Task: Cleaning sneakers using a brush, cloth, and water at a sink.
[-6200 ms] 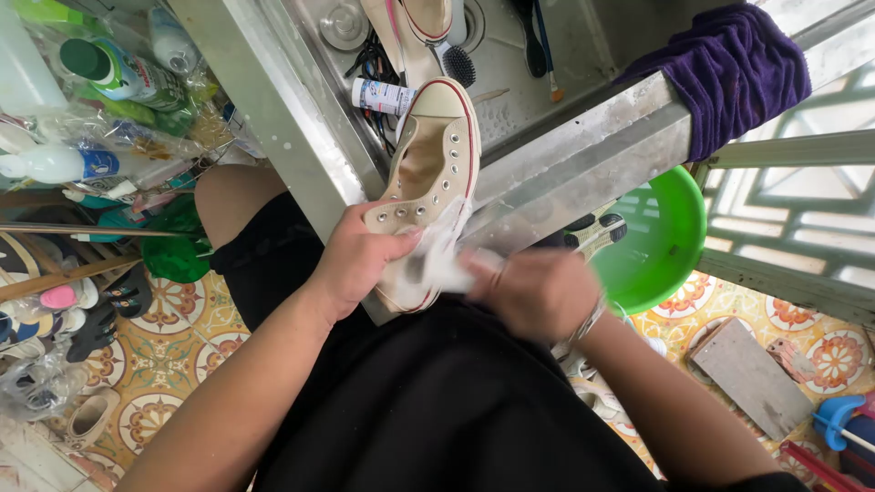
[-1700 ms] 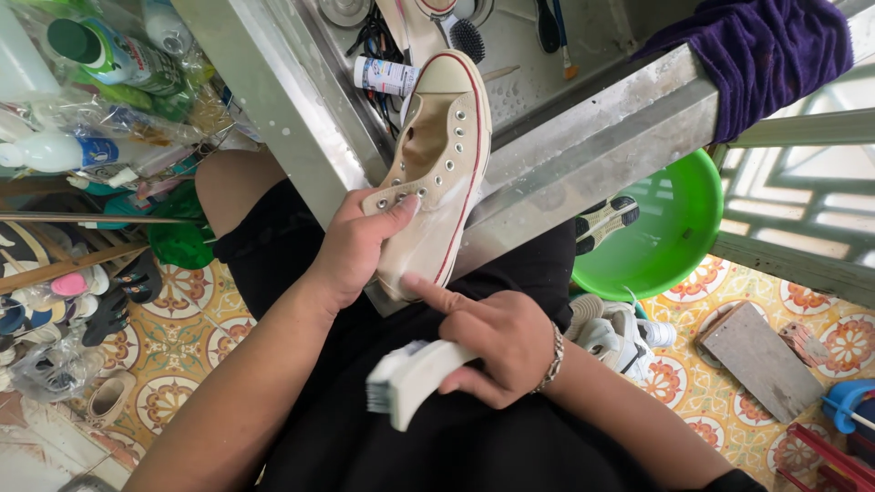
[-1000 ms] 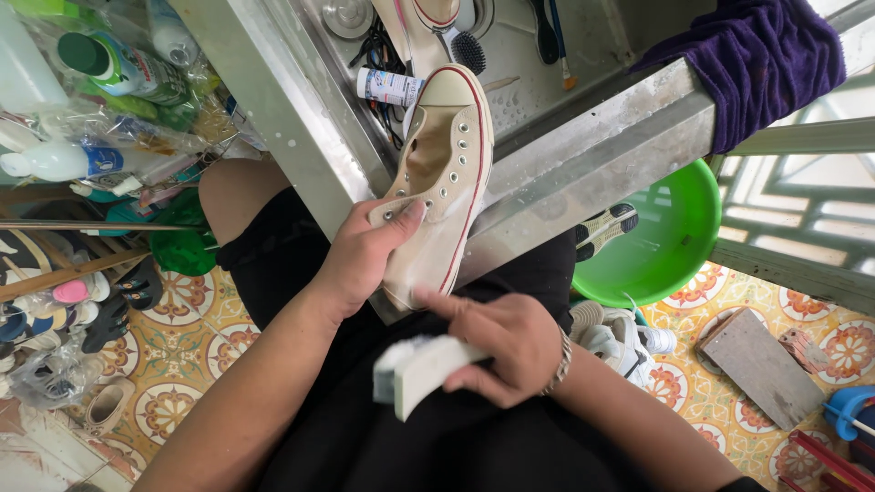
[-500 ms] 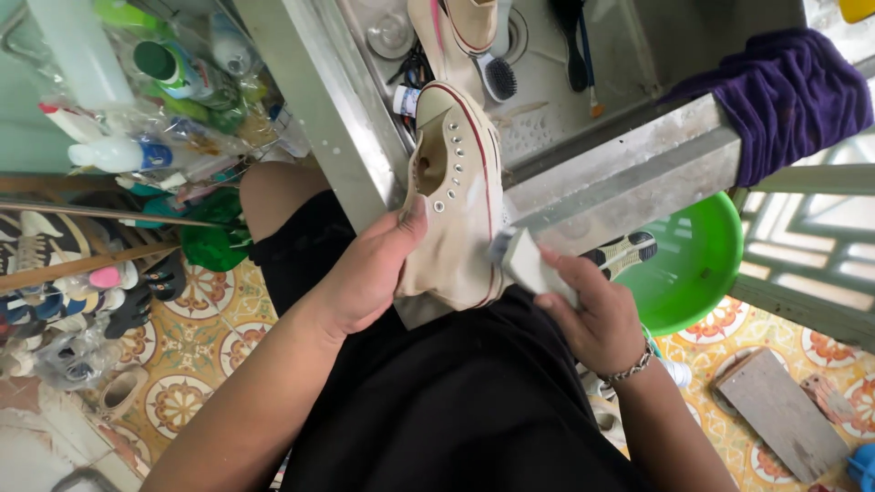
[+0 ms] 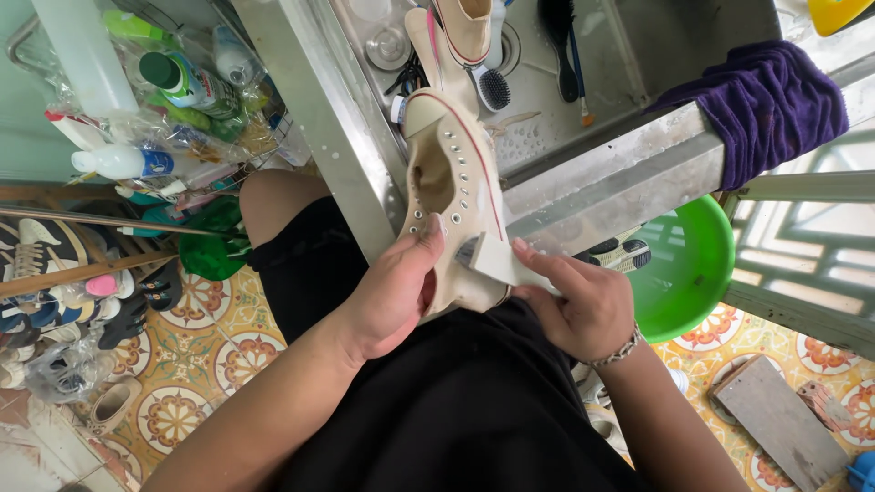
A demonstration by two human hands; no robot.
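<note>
Patterned floor tiles (image 5: 196, 355) in orange, green and cream show at the lower left and lower right of the frame, and a grey metal sink (image 5: 583, 137) fills the top middle. Near the middle, the left hand (image 5: 392, 296) wraps around the heel end of a cream canvas high-top shoe with a red stripe on its sole (image 5: 456, 196), with the thumb up on the eyelet edge, likely to keep the shoe from wobbling over the lap. Its toe points up toward the sink. The right hand (image 5: 579, 305) pinches a white block-shaped scrubbing brush (image 5: 492, 260) and presses it on the shoe's side. A purple cloth (image 5: 766, 105) hangs over the sink edge at the upper right. A round green plastic basin (image 5: 693, 269) sits on the floor at the right. Plastic bottles (image 5: 155, 100) crowd the upper left.
</note>
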